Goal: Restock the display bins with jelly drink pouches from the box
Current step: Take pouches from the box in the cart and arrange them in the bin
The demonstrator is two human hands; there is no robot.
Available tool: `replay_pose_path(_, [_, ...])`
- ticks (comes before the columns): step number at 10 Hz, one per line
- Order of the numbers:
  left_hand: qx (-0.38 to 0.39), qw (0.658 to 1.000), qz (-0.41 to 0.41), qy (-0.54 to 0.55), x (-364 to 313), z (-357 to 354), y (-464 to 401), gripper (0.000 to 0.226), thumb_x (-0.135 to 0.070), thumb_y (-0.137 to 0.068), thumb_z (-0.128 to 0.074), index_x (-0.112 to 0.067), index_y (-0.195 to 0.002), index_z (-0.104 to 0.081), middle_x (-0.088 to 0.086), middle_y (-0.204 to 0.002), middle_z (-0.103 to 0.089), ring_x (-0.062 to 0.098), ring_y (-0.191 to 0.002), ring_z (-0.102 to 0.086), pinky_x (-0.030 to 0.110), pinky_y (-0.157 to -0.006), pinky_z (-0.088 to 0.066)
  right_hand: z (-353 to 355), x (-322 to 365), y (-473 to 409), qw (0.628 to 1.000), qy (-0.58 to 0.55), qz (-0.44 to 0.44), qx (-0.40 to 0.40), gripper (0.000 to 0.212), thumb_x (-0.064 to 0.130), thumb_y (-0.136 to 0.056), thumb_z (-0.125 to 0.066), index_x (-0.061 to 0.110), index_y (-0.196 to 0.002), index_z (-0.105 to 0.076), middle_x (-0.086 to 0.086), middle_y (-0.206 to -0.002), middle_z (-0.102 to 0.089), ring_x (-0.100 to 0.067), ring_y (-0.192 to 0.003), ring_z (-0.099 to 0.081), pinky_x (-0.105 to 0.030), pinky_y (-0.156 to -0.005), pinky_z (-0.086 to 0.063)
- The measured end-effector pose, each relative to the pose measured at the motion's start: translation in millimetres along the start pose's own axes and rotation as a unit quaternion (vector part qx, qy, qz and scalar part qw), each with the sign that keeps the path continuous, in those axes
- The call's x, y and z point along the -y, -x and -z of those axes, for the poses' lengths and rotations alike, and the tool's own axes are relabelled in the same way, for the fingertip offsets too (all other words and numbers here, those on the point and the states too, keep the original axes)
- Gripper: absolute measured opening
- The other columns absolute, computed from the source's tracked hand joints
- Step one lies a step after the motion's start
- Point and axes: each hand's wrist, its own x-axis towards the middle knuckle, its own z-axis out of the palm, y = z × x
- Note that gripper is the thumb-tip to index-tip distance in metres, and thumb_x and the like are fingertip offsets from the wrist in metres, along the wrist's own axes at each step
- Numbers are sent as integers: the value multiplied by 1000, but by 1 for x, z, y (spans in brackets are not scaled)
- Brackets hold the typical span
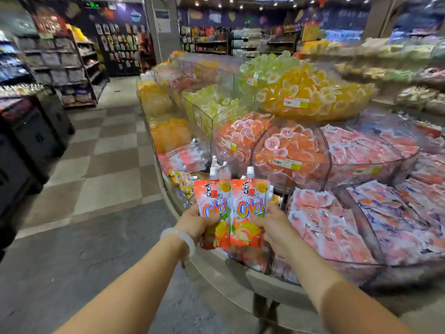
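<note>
Curved display stand (240, 280) on the right carries clear bins of jelly cups and sachets; the checkered floor (108, 150) lies left. Near edge: a bin (255, 261) holding orange pouches. Left hand (196, 224) grasps one jelly drink pouch (212, 203); right hand (272, 225) grasps a second pouch (249, 206), both upright above that bin. No box is visible. Step in hand: carrying to placement. Next move likely calls for lowering both into the bin.
</note>
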Motion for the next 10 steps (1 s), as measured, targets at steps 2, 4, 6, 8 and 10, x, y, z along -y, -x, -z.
replay_pose_path(2, [31, 999, -3, -42, -27, -9, -88, 13, 4, -91, -56, -8, -84, -53, 8, -46, -42, 15, -34, -36, 18, -35, -32, 3, 13, -83, 998, 11, -1, -56, 23, 2, -87, -62, 24, -87, -55, -11, -115, -65, -27, -105, -60, -45, -97, -46])
replay_pose_path(4, [63, 991, 58, -104, -13, -15, -169, 8, 3, -86, -63, -2, -83, -58, 7, -55, -56, 18, -47, -46, 18, -33, -35, 0, -16, -134, 979, 69, -43, -186, 32, -4, -87, -54, 12, -115, -53, -8, -101, -59, -20, -80, -55, -30, -73, -52])
replay_pose_path(6, [100, 953, 118, -259, 15, -15, -217, 50, -4, -80, -71, 5, -126, -52, 21, -123, -60, 29, -109, -60, 38, -96, -49, -3, -59, -142, 955, 28, -126, -265, 38, -13, -83, -49, 4, -117, -55, -16, -103, -64, -24, -88, -56, -29, -72, -46])
replay_pose_path(8, [138, 895, 134, -403, 32, -20, -228, 44, -14, -93, -56, 1, -133, -46, 15, -136, -52, 14, -111, -60, 4, -50, -32, 8, -124, -160, 929, 86, -235, -273, 39, 11, -70, -57, 7, -109, -62, -13, -104, -68, -28, -97, -64, -43, -91, -54])
replay_pose_path(10, [219, 719, 28, -659, 35, -35, -236, 38, -20, -100, -40, -6, -134, -49, 11, -139, -50, 26, -128, -49, 31, -103, -40, -1, -107, -151, 875, 335, -291, -195, 39, 25, -85, -49, 5, -117, -56, -13, -120, -61, -23, -92, -59, -28, -80, -50])
